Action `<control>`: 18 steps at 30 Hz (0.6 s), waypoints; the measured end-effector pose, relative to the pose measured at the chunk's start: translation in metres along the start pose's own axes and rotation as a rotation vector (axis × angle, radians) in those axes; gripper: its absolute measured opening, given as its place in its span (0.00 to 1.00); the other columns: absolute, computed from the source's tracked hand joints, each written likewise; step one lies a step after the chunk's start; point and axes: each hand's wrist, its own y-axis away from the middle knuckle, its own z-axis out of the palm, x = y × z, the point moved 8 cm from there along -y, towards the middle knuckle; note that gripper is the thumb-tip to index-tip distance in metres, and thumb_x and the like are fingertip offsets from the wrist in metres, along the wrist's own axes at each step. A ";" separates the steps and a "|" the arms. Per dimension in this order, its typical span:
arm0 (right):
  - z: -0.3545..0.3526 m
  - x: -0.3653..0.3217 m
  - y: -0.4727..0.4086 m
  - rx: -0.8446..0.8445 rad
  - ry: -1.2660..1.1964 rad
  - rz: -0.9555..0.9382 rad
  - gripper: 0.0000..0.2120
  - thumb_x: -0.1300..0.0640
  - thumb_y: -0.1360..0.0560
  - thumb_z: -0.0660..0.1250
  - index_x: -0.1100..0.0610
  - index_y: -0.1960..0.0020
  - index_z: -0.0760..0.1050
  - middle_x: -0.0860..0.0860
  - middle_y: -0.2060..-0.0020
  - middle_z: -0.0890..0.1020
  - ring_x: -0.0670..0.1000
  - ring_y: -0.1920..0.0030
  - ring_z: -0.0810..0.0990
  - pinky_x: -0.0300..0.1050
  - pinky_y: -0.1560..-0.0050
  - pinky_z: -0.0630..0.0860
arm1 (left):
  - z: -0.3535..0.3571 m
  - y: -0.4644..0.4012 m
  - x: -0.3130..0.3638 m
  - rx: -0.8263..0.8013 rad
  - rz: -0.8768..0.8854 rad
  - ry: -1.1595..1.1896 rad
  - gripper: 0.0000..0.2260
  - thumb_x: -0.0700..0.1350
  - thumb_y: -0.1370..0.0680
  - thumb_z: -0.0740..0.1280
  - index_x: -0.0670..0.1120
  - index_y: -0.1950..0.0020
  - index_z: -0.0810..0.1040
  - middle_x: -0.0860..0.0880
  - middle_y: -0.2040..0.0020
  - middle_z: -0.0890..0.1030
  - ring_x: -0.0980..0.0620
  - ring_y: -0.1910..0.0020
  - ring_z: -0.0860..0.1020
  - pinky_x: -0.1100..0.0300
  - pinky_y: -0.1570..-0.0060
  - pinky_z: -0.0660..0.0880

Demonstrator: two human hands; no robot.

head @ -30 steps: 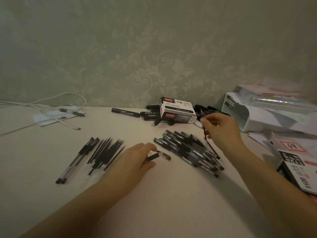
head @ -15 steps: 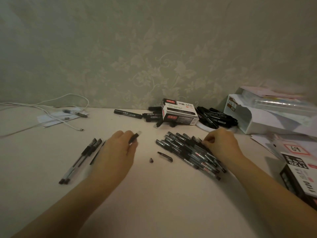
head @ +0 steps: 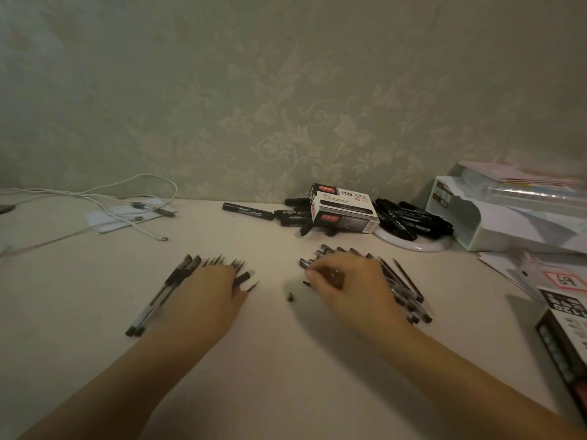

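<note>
Both hands have dropped: left hand (head: 206, 293), grip clamped on a pen barrel (head: 242, 277), meets the refills (head: 219, 260); right hand (head: 349, 287) pinches the next pen (head: 333, 276).

Home desk (head: 286, 360), floral wallpaper (head: 286, 115) behind (pale green), loose charging cables (head: 127, 214), marker box (head: 344, 208), white paper tray (head: 495, 227)
</note>
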 end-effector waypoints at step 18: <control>0.005 0.045 0.006 0.206 -0.950 0.514 0.11 0.55 0.17 0.59 0.58 0.52 0.76 0.52 0.62 0.86 0.48 0.64 0.84 0.37 0.64 0.79 | 0.017 0.015 0.045 -0.154 0.238 0.737 0.06 0.53 0.19 0.58 0.61 0.48 0.74 0.60 0.63 0.75 0.59 0.63 0.75 0.61 0.57 0.75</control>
